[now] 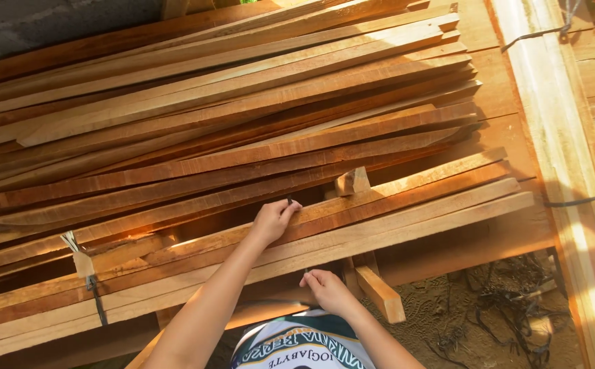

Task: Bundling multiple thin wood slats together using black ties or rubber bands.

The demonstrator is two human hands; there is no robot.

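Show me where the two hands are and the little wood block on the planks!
Left hand (275, 217), head view: the knuckles, fingers on a plank's far edge.
Right hand (326, 290), head view: its back, at the near plank's edge.
Small wood block (352, 182), head view: its top face.

The long slats (242, 130) are running off the left edge; the left hand's (275, 219) fingertips are hiding a small dark thing.

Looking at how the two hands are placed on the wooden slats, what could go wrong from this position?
1. The left hand rests on a rough-sawn slat in a loose, uneven stack; splinters seem likely.
2. The slats lie crossed at slightly different angles, so moving one might shift others and pinch the fingers.
3. The right hand grips the near edge of the lowest slat, beside a short block that could be knocked off.
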